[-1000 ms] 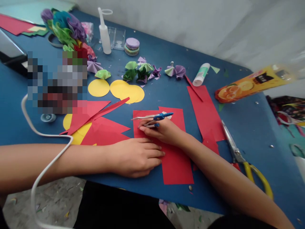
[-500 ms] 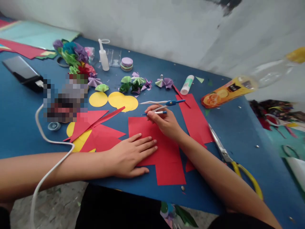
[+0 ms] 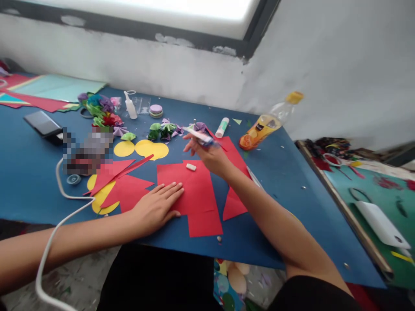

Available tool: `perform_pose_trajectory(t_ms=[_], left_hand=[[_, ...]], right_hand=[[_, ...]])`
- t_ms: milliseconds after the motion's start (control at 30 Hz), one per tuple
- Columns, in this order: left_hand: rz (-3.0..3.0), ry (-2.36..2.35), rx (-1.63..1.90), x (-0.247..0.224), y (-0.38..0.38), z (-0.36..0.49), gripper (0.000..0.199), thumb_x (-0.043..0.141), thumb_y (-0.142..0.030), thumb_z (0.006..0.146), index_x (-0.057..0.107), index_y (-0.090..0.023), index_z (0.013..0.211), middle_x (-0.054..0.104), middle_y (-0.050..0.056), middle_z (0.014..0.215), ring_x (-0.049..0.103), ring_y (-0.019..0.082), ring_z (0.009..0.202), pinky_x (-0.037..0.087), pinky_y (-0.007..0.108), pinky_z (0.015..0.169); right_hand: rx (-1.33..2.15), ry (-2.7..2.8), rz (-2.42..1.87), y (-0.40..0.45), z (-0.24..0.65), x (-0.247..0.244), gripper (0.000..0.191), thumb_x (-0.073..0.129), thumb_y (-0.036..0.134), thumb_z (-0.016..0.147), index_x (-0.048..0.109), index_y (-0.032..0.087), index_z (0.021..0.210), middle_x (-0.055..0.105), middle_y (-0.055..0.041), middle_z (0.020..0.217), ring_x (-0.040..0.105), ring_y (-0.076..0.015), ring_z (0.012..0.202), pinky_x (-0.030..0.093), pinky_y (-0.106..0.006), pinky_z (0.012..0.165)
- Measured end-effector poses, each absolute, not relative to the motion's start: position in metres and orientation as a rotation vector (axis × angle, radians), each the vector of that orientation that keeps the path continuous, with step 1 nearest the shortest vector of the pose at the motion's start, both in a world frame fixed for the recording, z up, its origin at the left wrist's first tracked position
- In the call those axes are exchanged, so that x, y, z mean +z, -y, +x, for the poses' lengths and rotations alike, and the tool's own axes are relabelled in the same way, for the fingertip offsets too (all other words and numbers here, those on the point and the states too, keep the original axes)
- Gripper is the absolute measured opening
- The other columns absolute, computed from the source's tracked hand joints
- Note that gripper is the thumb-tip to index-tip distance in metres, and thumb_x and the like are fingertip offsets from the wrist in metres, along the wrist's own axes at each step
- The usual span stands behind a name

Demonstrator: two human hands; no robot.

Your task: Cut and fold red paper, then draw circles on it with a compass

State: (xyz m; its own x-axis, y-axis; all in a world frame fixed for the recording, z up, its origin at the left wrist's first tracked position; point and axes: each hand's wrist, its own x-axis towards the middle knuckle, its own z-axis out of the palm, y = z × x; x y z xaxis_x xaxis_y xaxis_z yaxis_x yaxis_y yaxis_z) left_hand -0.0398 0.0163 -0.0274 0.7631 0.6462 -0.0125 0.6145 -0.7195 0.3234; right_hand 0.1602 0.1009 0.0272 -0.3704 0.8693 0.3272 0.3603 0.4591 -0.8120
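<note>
My left hand [image 3: 155,208] lies flat, fingers together, on the left edge of a notched red paper sheet [image 3: 197,201] on the blue table [image 3: 292,190]. My right hand [image 3: 209,155] is raised above the sheet's far edge and holds a blue and silver drawing compass [image 3: 198,135], blurred by motion. A small white eraser [image 3: 191,166] rests on the red sheet just below that hand. Yellow paper circles [image 3: 151,149] lie beyond the sheet.
Red paper offcuts [image 3: 125,183] and more yellow circles lie left. Folded paper fans [image 3: 165,128], a paper flower cluster [image 3: 100,110], glue bottle [image 3: 130,106], glue stick [image 3: 222,127], orange drink bottle [image 3: 266,125] and phone [image 3: 43,124] sit farther back. A white cable [image 3: 60,216] crosses my left forearm.
My right hand lifted the compass off the red sheet and carried it away from me. The view tilted up, showing the wall and window. My left hand stayed on the paper.
</note>
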Motion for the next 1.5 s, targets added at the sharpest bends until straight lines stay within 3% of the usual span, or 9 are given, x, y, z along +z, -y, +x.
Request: perform_pose_trajectory(t_ms=[233,400,633,733,867,1133,1300,1400,1500], left_hand=[[2.636,-1.030,0.184,-0.019,-0.032,-0.040,0.040,0.053,-0.034,0.090,0.051,-0.016,0.126,0.050,0.012,0.136,0.048,0.023,0.125,0.040,0.038,0.102],[2.528,-1.388,0.204,-0.006,-0.080,-0.046,0.063,0.059,-0.049,0.082,0.048,-0.002,0.123,0.049,0.026,0.128,0.044,0.038,0.122,0.038,0.050,0.099],[2.377,-1.453,-0.021,0.017,-0.119,-0.044,0.024,0.058,-0.036,0.089,0.061,-0.012,0.095,0.063,0.003,0.088,0.062,0.015,0.075,0.053,0.031,0.068],[2.436,-1.560,0.219,0.038,-0.110,-0.059,0.019,0.054,-0.030,0.088,0.061,-0.013,0.089,0.065,0.008,0.088,0.063,0.024,0.083,0.050,0.035,0.070],[2.570,-1.519,0.599,0.045,-0.076,-0.083,0.032,0.029,-0.029,0.096,0.054,-0.013,0.107,0.057,0.017,0.119,0.052,0.031,0.113,0.041,0.046,0.091],[2.690,-0.802,0.223,0.000,-0.031,-0.081,0.032,0.059,-0.043,0.083,0.060,-0.021,0.106,0.060,0.006,0.125,0.055,0.020,0.116,0.041,0.028,0.098],[2.551,-1.206,0.244,0.009,-0.080,-0.082,0.040,0.039,-0.047,0.094,0.059,-0.018,0.111,0.064,0.008,0.114,0.060,0.023,0.105,0.047,0.031,0.086],[2.435,-1.566,0.274,0.007,-0.121,-0.079,0.041,0.046,-0.041,0.092,0.054,-0.008,0.117,0.057,0.017,0.120,0.050,0.030,0.116,0.042,0.043,0.095],[2.325,-1.716,0.198,0.001,-0.151,-0.074,0.038,0.055,-0.039,0.090,0.053,-0.014,0.118,0.054,0.011,0.122,0.053,0.026,0.111,0.044,0.047,0.093]], right_hand=[[0.642,2.197,-1.213,-0.092,0.173,-0.018,0.023,0.040,-0.001,0.068,0.051,0.017,0.076,0.055,-0.0023,0.074,0.048,-0.0153,0.072,0.039,-0.029,0.074],[0.587,2.197,-1.234,-0.087,0.173,-0.023,0.021,0.051,0.005,0.067,0.049,0.017,0.084,0.055,-0.0029,0.081,0.049,-0.0149,0.072,0.040,-0.027,0.070],[0.489,2.089,-1.376,-0.088,0.180,-0.017,0.017,0.050,0.006,0.068,0.047,0.020,0.077,0.056,0.0016,0.073,0.052,-0.0123,0.064,0.040,-0.023,0.062],[0.370,1.974,-1.508,-0.092,0.200,-0.007,0.012,0.048,0.011,0.074,0.046,0.020,0.082,0.060,-0.0017,0.080,0.055,-0.0138,0.067,0.041,-0.025,0.063],[0.274,1.921,-1.700,-0.099,0.228,-0.002,0.009,0.053,0.019,0.077,0.047,0.019,0.083,0.062,-0.0031,0.078,0.057,-0.0154,0.064,0.041,-0.025,0.058],[-0.008,2.075,-1.914,-0.090,0.220,0.001,0.023,0.039,0.030,0.093,0.052,0.016,0.106,0.065,-0.0125,0.098,0.062,-0.0243,0.085,0.042,-0.029,0.061],[-0.166,2.308,-1.910,-0.074,0.197,-0.004,0.026,0.037,0.021,0.094,0.056,0.014,0.111,0.059,-0.0155,0.107,0.058,-0.0269,0.095,0.044,-0.031,0.066],[-0.185,2.432,-1.865,-0.067,0.186,-0.008,0.030,0.035,0.013,0.093,0.055,0.014,0.115,0.058,-0.0141,0.108,0.058,-0.0243,0.095,0.045,-0.029,0.070],[-0.172,2.521,-1.813,-0.064,0.183,-0.009,0.035,0.034,0.007,0.091,0.054,0.015,0.118,0.057,-0.0130,0.111,0.057,-0.0233,0.097,0.047,-0.029,0.071]])
